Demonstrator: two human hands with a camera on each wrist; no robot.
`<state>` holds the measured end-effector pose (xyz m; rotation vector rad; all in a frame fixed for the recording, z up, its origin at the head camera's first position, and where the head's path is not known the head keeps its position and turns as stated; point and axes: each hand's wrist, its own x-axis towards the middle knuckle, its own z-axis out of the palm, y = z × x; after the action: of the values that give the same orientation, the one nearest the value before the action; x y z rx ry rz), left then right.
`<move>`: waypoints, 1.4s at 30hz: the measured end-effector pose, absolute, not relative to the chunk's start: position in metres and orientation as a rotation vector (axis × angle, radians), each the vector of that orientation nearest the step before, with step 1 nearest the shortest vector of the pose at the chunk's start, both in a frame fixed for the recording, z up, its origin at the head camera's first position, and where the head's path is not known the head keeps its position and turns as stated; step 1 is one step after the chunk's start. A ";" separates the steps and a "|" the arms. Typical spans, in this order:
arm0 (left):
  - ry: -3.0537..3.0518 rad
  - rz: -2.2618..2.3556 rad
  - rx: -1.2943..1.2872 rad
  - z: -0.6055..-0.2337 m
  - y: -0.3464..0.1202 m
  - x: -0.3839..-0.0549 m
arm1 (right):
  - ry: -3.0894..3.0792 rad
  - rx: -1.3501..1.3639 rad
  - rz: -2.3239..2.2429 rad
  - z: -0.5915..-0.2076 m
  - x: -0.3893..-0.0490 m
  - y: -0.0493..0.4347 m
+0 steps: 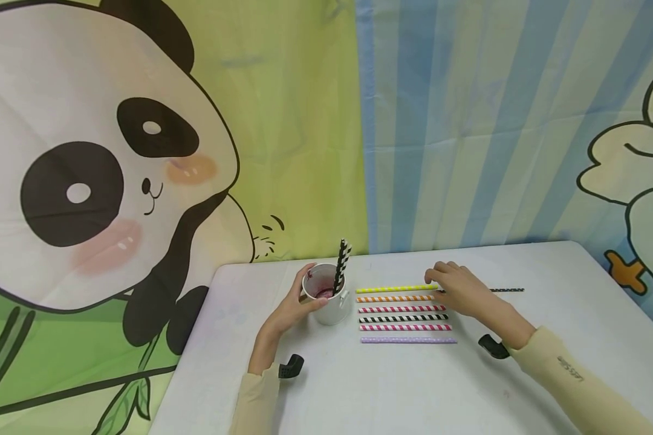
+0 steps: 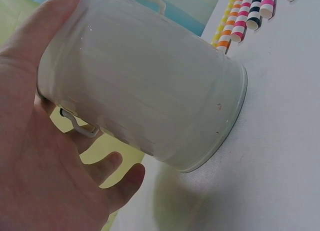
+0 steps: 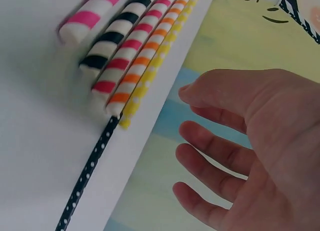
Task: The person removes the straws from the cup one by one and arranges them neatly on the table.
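A small white metal bucket [image 1: 335, 309] stands on the table with two black-and-white paper straws [image 1: 341, 266] leaning at its right rim. My left hand [image 1: 294, 307] grips the bucket from the left, thumb across the near side and some fingers behind; a side handle [image 2: 80, 125] shows past the palm. My right hand [image 1: 459, 289] hovers over the right ends of a row of straws, its fingers loosely bent and holding nothing. Nearest to it are a yellow straw [image 1: 394, 289], an orange-striped straw [image 1: 394, 298] and a black dotted straw [image 3: 85, 176] whose end meets the row.
Towards the front of the row lie pink-striped straws [image 1: 402, 310], a black-striped straw [image 1: 402, 318] and a lilac dotted straw [image 1: 408, 340], roughly parallel. A cloth backdrop [image 1: 294, 121] with a panda hangs behind the white table [image 1: 402, 393].
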<state>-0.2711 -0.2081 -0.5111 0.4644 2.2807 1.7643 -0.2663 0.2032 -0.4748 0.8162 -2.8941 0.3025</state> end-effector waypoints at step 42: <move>2.299 1.757 0.465 -0.510 -0.207 -0.270 | -2.474 0.514 1.701 -0.492 -0.271 0.057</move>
<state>-0.2705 -0.2072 -0.5105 0.4650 2.2986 1.7573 -0.2707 0.0566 -0.4925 0.5145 -2.4739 1.7011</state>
